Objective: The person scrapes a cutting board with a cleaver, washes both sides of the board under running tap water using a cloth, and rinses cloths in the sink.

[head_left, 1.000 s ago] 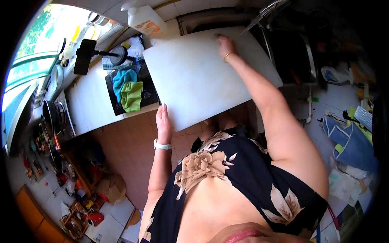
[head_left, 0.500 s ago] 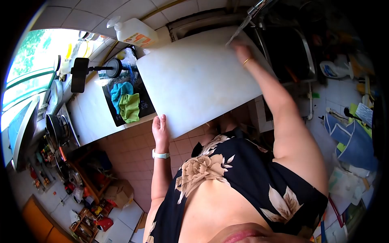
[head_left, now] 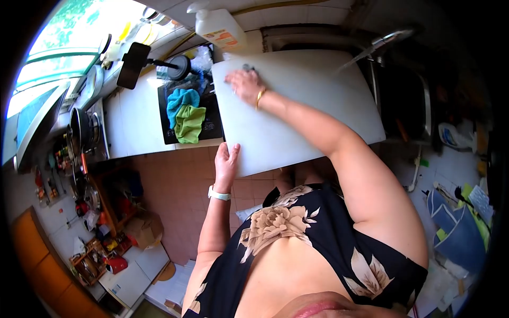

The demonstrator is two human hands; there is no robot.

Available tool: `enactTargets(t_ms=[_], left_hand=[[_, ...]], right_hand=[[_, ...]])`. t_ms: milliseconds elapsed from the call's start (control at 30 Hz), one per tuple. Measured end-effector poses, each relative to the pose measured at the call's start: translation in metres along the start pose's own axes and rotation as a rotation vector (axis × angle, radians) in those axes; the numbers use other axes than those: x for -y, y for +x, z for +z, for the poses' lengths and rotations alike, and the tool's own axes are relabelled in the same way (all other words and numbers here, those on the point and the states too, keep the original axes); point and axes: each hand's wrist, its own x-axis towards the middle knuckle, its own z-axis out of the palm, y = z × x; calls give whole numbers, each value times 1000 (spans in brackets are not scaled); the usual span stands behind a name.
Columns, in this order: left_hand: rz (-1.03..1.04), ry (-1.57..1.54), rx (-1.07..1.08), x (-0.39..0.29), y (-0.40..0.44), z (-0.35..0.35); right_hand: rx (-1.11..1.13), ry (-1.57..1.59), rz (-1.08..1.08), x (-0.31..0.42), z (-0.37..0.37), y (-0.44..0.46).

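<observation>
A large white board (head_left: 297,116) lies slanted across the counter and sink. My left hand (head_left: 227,164) grips its lower left corner, fingers mostly hidden at the edge. Near the upper left part of the board, my right hand (head_left: 245,86) presses on the surface, its fingers bent over a small grey scouring pad (head_left: 248,68); only a bit of the pad shows. Water runs from the tap (head_left: 392,37) onto the board's upper right side.
Blue cloth (head_left: 181,103) and green cloth (head_left: 189,124) lie on the black cooktop (head_left: 213,124) left of the board. A phone (head_left: 133,65) on a stand is beyond them. A white bottle (head_left: 218,29) stands behind. The dark sink (head_left: 405,103) is at right.
My right hand has moved from the running water at the board's upper right to its upper left. My left hand stays at the lower left corner. The view has shifted.
</observation>
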Motion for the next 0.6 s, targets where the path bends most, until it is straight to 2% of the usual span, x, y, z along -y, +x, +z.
enactTargets(t_ms=[67,133,167,200,267,333,400,433,467,533,600], left_hand=[[-27,23,-23,-5,-2,1],[32,37,-18,-5,-2,2],[-23,61,-4,1,0,-2],[-30,55,-5,2,0,-2],[-31,95,14,2,-3,-4],[24,130,-78,25,1,-9],[-62,-186,46,34,1,-17],[-146,-449,-29,22,-1,-4],[-170,-494,-35,3,-6,2],[-103,-263,-13,4,-6,-3],[-100,-358,53,2,-8,-2]], right_hand=[[-112,167,166,-43,28,43],[-149,126,182,-38,39,61],[-200,70,204,-31,44,62],[-191,67,204,-24,52,60],[-169,36,53,-2,72,51],[-36,193,-204,27,68,15],[96,197,-240,75,24,-54],[75,138,-261,92,8,-88],[54,84,-285,103,-9,-122],[93,95,-262,110,-46,-175],[150,117,-166,89,-85,-211]])
